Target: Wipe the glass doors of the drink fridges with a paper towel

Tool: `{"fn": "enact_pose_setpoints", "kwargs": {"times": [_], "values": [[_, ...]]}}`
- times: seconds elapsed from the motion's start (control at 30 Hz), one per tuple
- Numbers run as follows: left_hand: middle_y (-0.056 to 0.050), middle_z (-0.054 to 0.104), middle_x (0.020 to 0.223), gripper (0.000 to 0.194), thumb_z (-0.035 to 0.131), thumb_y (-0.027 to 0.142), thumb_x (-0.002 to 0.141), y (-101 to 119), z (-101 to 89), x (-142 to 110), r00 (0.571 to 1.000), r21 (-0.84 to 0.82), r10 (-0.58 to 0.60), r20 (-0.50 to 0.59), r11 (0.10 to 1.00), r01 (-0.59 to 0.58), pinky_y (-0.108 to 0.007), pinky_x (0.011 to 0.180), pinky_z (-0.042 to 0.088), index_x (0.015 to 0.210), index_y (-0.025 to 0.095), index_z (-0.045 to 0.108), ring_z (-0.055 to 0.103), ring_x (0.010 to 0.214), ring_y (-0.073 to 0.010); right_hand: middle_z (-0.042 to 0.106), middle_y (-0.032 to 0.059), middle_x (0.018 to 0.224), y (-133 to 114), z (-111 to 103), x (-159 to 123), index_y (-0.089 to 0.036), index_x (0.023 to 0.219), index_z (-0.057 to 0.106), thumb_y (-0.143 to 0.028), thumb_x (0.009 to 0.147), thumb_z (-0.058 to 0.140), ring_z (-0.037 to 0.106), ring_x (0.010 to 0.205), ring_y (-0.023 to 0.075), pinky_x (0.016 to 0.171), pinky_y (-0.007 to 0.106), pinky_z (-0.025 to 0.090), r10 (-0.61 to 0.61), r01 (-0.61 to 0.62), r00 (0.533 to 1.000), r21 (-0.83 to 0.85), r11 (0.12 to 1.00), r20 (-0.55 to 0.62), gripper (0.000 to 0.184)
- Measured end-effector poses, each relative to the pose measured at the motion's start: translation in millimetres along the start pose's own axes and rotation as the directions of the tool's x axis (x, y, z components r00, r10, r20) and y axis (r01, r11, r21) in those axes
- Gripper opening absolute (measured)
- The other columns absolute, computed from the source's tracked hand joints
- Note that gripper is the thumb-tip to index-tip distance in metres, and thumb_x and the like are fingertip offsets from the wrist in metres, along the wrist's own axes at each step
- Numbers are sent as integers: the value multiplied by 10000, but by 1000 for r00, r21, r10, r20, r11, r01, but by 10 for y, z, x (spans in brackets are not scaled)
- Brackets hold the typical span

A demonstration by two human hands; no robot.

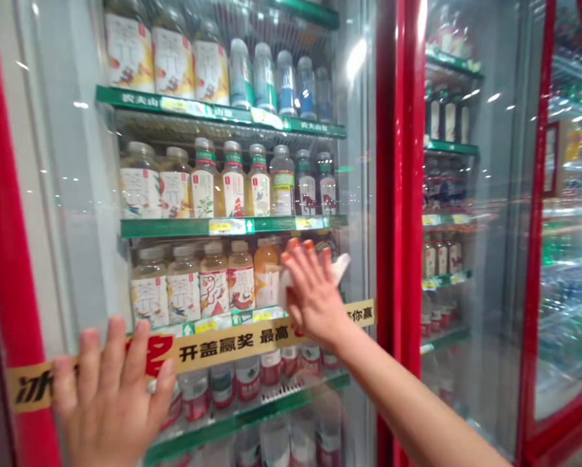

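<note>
My right hand (315,298) reaches in from the lower right and presses a white cloth (340,267) against the glass door (359,194) of a drinks fridge. Bits of the cloth stick out on both sides of the fingers; the palm covers the rest. At the lower left my left hand (113,402) has its fingers spread, nothing in it, over the door's left side. It overlaps a gold strip (223,345) with black and red lettering that runs across the glass; whether it touches the surface I cannot tell.
Behind the glass, bottled drinks (218,185) stand in rows on green-edged shelves (174,227). A red door frame (13,259) borders the left side, and a red post (402,227) the right. Further right stands another stocked fridge (570,259). Lights reflect in the glass.
</note>
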State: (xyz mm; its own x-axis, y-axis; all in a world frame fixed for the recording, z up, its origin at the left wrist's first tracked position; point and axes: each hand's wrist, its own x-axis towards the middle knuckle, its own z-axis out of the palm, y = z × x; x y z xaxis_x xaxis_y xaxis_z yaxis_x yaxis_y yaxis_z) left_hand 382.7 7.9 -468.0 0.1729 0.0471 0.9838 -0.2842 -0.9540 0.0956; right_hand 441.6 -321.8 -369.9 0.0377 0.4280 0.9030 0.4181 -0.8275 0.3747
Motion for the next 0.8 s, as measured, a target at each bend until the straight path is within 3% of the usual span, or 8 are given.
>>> {"fn": "enact_pose_setpoints", "kwargs": {"times": [0.1,0.17,0.23,0.33,0.43,0.53,0.63,0.8], "values": [[62,130,1863,889,627,358,1003,51,-30,31,998,120,53,-27,992,-49,-717,1414,105,1758,433,162,162,1723,-392,-17,134,1881,612,-28,238,-248,1763,-151,-400,1126,356,-37,1740,394,1335,834,124,392,-413,893,-57,909,-222,828],[14,140,1861,900,638,327,1007,50,-49,37,996,129,80,-25,989,-77,-722,1410,108,1764,399,157,154,1724,-393,-37,188,1870,524,33,445,-238,1750,-192,-486,1139,342,-21,1734,436,1289,883,178,528,-559,792,-19,829,-307,848],[-3,164,1859,878,633,326,1016,31,-54,29,996,117,87,-34,990,-83,-722,1407,110,1763,391,176,160,1723,-393,5,203,1868,126,116,627,-218,1748,-190,-583,1121,391,2,1738,416,1308,843,211,489,-508,833,-7,862,-260,930],[-23,193,1855,843,626,328,1025,7,-39,13,996,97,81,-36,992,-77,-717,1405,109,1759,375,215,159,1721,-398,115,115,1877,-442,180,765,-231,1777,-38,-699,1076,432,-9,1749,319,1392,696,160,79,-83,993,-42,996,-92,964],[-29,193,1856,841,623,327,1026,23,-21,10,997,100,68,-41,993,-64,-710,1406,109,1760,372,216,154,1723,-395,186,-24,1869,-331,71,722,-304,1780,85,-535,1089,411,9,1749,223,1430,594,76,-293,292,956,-55,955,-10,798],[-14,177,1860,874,629,322,1018,57,-19,23,997,124,70,-44,990,-64,-696,1411,120,1764,390,179,157,1724,-378,136,15,1880,319,-116,683,-274,1779,83,-350,1057,411,58,1748,286,1416,646,95,-48,37,991,-85,996,-128,797],[2,164,1862,889,621,309,1015,70,-32,36,992,129,103,-71,987,-93,-686,1414,121,1763,413,153,162,1724,-359,64,180,1865,778,-168,767,-134,1760,106,-273,1062,365,61,1729,423,1370,703,197,320,-349,881,-23,937,-347,757],[-19,181,1859,875,621,311,1015,50,-68,43,995,121,93,-40,989,-87,-720,1401,137,1762,400,177,165,1723,-380,542,174,1571,541,23,815,-275,1754,215,-246,1088,474,558,1455,320,1226,567,493,275,-268,886,70,961,-374,715]]}}
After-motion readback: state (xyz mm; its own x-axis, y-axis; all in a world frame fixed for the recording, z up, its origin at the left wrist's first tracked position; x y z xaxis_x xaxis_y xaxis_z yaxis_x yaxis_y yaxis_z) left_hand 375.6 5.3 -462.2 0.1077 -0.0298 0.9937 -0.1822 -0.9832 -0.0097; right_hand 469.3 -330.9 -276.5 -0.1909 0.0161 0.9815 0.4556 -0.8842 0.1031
